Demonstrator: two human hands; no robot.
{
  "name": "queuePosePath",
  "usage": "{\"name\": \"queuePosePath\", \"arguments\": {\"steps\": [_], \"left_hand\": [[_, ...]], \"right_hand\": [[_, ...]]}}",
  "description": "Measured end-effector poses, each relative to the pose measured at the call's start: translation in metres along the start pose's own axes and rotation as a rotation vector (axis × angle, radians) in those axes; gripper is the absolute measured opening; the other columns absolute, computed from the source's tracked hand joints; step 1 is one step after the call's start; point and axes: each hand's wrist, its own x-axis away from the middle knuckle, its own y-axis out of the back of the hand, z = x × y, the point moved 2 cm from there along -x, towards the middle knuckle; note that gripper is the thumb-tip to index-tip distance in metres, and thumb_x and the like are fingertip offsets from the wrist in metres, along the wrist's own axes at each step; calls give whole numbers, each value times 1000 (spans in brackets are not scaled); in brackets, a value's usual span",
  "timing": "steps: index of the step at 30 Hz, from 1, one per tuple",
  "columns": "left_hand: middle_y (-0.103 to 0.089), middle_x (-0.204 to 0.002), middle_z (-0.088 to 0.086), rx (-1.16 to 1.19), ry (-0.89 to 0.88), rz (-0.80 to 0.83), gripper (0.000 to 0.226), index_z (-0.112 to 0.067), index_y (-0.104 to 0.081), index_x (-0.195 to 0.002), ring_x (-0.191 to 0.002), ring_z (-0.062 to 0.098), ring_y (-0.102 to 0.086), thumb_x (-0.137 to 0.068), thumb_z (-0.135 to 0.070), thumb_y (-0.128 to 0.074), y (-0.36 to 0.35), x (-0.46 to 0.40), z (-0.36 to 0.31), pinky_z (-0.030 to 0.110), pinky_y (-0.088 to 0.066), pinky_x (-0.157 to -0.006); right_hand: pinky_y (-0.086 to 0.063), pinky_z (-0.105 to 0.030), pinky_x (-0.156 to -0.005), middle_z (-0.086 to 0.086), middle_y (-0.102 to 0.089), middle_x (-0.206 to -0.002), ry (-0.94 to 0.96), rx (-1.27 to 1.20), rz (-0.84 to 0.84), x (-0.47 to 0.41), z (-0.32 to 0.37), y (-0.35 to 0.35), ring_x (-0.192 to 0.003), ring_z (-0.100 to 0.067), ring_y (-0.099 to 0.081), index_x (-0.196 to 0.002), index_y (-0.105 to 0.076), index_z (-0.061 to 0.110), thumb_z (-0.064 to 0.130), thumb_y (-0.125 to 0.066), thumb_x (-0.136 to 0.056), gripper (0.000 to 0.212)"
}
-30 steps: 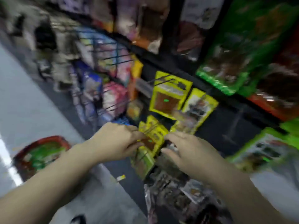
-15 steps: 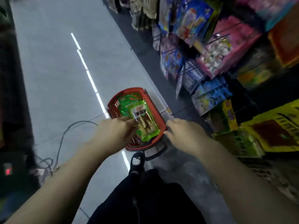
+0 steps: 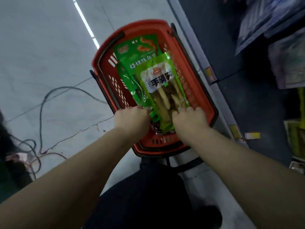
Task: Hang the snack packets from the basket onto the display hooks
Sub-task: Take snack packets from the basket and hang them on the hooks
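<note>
While you are crouching over the red basket (image 3: pixel 194 83) on the grey floor (image 3: pixel 41 47), the head view, the only one supplied, is showing both of your arms reaching down into it. Your left hand (image 3: pixel 132 119) is curling knuckles-up at the near left edge of the green packets; its fingertips are hidden beneath the hand, so you cannot tell whether it is already pinching a packet or only touching one. Your right hand (image 3: pixel 189 120) is lying with fingers bent over the near end of the top packet (image 3: pixel 162 83), the one with the clear window showing pale sticks; it is touching that packet, though a firm grasp cannot be confirmed.

Under the top packet, a larger green packet (image 3: pixel 137 53) is lying flat toward the far end of the basket, and further green wrappers are showing at the left edge beneath it. How many are stacked there is too hidden to count.

At the right edge of this view, the dark shelving (image 3: pixel 247 47) with hanging goods (image 3: pixel 272 17) is standing just beside the basket; no hook is clearly visible here.

Judging from this, you are standing at the pick-up stage: several packets are waiting in the basket, none is leaving it yet, and lifting, carrying and hooking are all remaining for these.
</note>
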Motion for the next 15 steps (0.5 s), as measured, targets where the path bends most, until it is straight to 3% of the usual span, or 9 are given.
{"name": "queuePosePath", "arguments": {"steps": [4, 6, 9, 12, 15], "left_hand": [[-49, -71, -3, -92, 93, 186, 13, -14, -58, -92, -61, 20, -48, -96, -19, -47, -62, -67, 4, 30, -35, -55], [-48, -67, -1, 9, 149, 229, 30, -15, -57, -80, -55, 18, -45, -98, -36, -46, -79, -94, 3, 28, -35, -53], [-49, -62, 1, 346, 329, 222, 56, -16, -45, -61, -61, 24, -56, -88, -65, -49, -97, -119, 3, 30, -51, -62], [-59, -63, 6, 761, 518, 173, 49, -12, -57, -67, -56, 24, -59, -79, -59, -67, -114, -123, 9, 31, -53, -53], [-69, -82, 7, 905, 580, 66, 36, -11, -69, -91, -70, 21, -67, -83, -45, -69, -122, -115, 16, 36, -59, -66]], "right_hand": [[-35, -41, -99, -15, -46, -137, 34, 137, 16, -74, -6, -43, -128, -32, -41, -134, -42, 6, 11, -41, -95, 39], [-37, -39, -96, -15, -46, -136, 34, 149, 0, -101, -12, -55, -126, -32, -41, -132, -43, 6, 10, -38, -97, 36], [-40, -39, -94, -16, -45, -133, -10, 123, -12, -132, -22, -61, -124, -33, -42, -131, -42, 3, 9, -33, -99, 34], [-41, -42, -97, -19, -41, -138, -122, -43, -6, -151, -32, -62, -128, -34, -40, -138, -33, -2, 9, -31, -100, 40], [-35, -43, -104, -20, -35, -145, -249, -395, 12, -161, -38, -66, -134, -35, -34, -144, -24, -2, 25, -35, -101, 52]]}}
